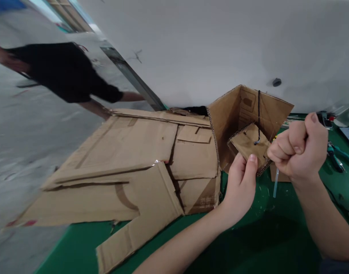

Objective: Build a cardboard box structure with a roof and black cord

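Note:
My left hand [243, 182] pinches the lower edge of a small cardboard piece [248, 142], thumb on top. A dark cord [259, 110] runs from the top edge of a folded, upright cardboard panel [227, 121] down to a hole in this piece. My right hand [297, 148] is closed in a fist at the right corner of the small piece; what its fingers hold, if anything, is hidden. Below the fist a translucent stick [276, 183] shows, its upper end out of sight.
Stacked flat cardboard sheets [134, 140] cover the left of the green table [266, 236], an angled cardboard strip [146, 224] on top. To the right are pliers [336, 156] and a phone [348, 136]. A white wall [208, 49] stands behind. A person in black shorts [57, 68] is at left.

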The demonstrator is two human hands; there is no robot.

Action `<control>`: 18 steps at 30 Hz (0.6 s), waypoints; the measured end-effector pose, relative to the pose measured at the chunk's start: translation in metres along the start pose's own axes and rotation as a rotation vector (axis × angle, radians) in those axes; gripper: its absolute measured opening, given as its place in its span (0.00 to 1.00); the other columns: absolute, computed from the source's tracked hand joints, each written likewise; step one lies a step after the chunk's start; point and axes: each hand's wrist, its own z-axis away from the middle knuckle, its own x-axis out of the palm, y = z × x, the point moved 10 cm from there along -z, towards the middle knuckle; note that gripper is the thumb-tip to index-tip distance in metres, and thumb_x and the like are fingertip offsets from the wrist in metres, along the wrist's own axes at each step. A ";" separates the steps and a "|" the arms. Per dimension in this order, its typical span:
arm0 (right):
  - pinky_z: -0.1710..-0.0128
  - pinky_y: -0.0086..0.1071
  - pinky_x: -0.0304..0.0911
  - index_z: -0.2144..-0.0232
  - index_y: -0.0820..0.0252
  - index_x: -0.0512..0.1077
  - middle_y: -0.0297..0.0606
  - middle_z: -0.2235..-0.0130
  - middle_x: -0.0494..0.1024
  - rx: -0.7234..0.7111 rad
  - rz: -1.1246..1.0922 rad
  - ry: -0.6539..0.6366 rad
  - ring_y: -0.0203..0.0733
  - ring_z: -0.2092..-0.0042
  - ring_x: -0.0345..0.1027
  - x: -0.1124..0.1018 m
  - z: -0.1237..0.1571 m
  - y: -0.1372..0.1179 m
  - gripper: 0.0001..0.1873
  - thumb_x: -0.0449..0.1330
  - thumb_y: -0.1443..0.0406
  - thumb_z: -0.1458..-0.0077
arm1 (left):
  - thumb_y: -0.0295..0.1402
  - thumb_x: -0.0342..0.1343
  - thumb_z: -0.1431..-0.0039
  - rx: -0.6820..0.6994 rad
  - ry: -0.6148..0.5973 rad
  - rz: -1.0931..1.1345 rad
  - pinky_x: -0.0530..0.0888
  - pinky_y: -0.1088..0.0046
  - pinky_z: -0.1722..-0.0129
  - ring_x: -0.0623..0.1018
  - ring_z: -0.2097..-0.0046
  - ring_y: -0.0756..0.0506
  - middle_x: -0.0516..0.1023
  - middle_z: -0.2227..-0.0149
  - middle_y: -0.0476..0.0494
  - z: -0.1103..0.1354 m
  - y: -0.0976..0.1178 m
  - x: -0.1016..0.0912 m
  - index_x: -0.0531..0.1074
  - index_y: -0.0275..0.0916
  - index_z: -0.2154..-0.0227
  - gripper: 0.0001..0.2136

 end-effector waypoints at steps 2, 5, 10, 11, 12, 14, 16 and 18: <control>0.87 0.25 0.32 0.90 0.57 0.49 0.24 0.88 0.40 0.022 0.027 -0.031 0.26 0.86 0.31 0.004 0.000 0.003 0.34 0.51 0.46 0.41 | 0.37 0.44 0.33 -0.012 -0.002 0.009 0.62 0.77 0.67 0.58 0.70 0.52 0.58 0.73 0.53 0.000 -0.002 0.001 0.59 0.39 0.73 0.12; 0.87 0.26 0.34 0.90 0.57 0.49 0.24 0.89 0.42 0.032 0.071 -0.079 0.26 0.86 0.32 0.008 0.002 0.006 0.34 0.51 0.47 0.40 | 0.37 0.44 0.33 -0.041 -0.003 0.032 0.63 0.76 0.64 0.60 0.68 0.52 0.61 0.71 0.52 0.002 -0.005 0.002 0.61 0.39 0.71 0.11; 0.86 0.26 0.39 0.90 0.58 0.50 0.26 0.88 0.47 -0.017 0.128 -0.107 0.27 0.85 0.39 0.010 0.005 0.008 0.33 0.54 0.51 0.40 | 0.39 0.44 0.33 -0.080 0.001 0.047 0.63 0.76 0.65 0.60 0.69 0.52 0.58 0.73 0.53 0.004 -0.011 0.003 0.58 0.40 0.73 0.13; 0.86 0.26 0.39 0.90 0.58 0.49 0.26 0.88 0.46 -0.021 0.109 -0.112 0.27 0.85 0.38 0.010 0.005 0.008 0.33 0.54 0.51 0.40 | 0.40 0.45 0.33 -0.089 0.001 0.048 0.63 0.76 0.65 0.60 0.69 0.52 0.58 0.73 0.53 0.005 -0.013 0.003 0.58 0.40 0.73 0.13; 0.86 0.26 0.38 0.91 0.58 0.48 0.26 0.89 0.44 -0.024 0.085 -0.117 0.27 0.86 0.37 0.010 0.004 0.008 0.33 0.53 0.51 0.40 | 0.40 0.45 0.33 -0.096 0.005 0.050 0.62 0.76 0.65 0.60 0.69 0.52 0.58 0.73 0.53 0.005 -0.014 0.003 0.58 0.40 0.73 0.14; 0.86 0.25 0.37 0.91 0.58 0.46 0.25 0.89 0.42 -0.037 0.046 -0.127 0.26 0.86 0.35 0.011 0.004 0.007 0.34 0.52 0.50 0.40 | 0.40 0.45 0.33 -0.094 0.014 0.061 0.62 0.76 0.65 0.60 0.69 0.52 0.59 0.72 0.53 0.005 -0.014 0.002 0.59 0.40 0.73 0.13; 0.86 0.25 0.36 0.91 0.59 0.45 0.26 0.89 0.41 -0.084 0.030 -0.140 0.26 0.87 0.34 0.013 0.005 0.001 0.35 0.50 0.50 0.39 | 0.39 0.45 0.33 -0.080 0.026 0.062 0.62 0.76 0.65 0.60 0.69 0.52 0.59 0.72 0.53 0.005 -0.012 0.001 0.60 0.40 0.72 0.13; 0.86 0.25 0.35 0.91 0.60 0.45 0.27 0.89 0.41 -0.164 0.011 -0.171 0.26 0.87 0.34 0.015 0.008 -0.007 0.35 0.49 0.51 0.39 | 0.39 0.44 0.33 -0.074 0.035 0.040 0.62 0.76 0.67 0.59 0.70 0.52 0.59 0.73 0.53 0.006 -0.010 0.000 0.59 0.40 0.73 0.14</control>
